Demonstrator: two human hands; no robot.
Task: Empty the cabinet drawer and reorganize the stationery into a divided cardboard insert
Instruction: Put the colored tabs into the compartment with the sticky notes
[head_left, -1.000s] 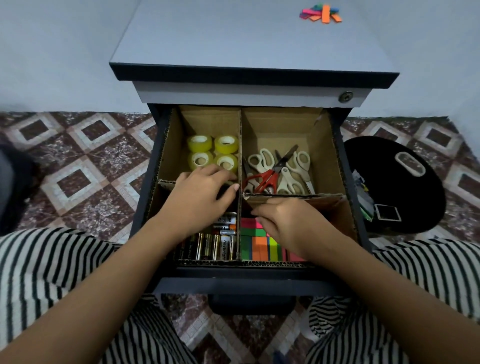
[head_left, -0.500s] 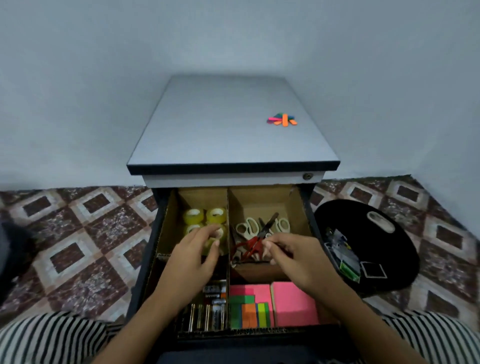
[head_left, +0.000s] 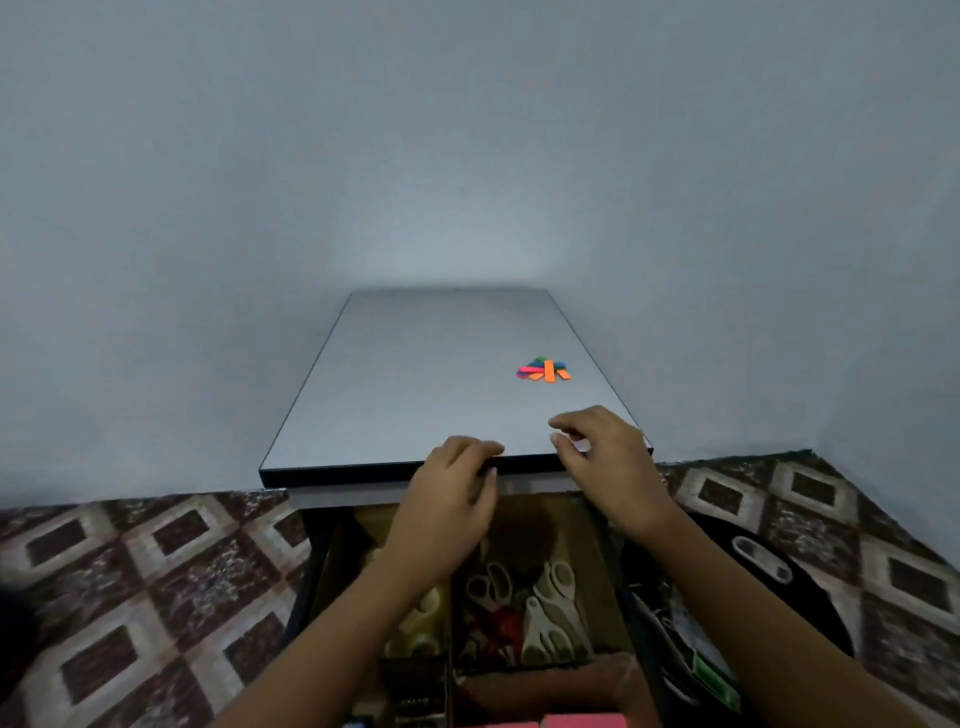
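The small fan of coloured sticky tabs (head_left: 544, 370) is seen lying on the cabinet top (head_left: 415, 395), toward its right side, not yet sorted. Below the cabinet top's front edge the drawer (head_left: 310, 561) is pulled out and the cardboard insert (head_left: 550, 525) is stocked, with scissors (head_left: 545, 608) in the right rear cell and tape rolls (head_left: 423, 618) in the left. The right hand (head_left: 602, 452) is raised over the cabinet top's front right corner, loosely spread, with nothing held. The left hand (head_left: 452, 488) is at the front edge, loosely curled and empty too. The tabs are judged the last loose item. A forward reach and a gathering pinch are called for, so that none is scattered.
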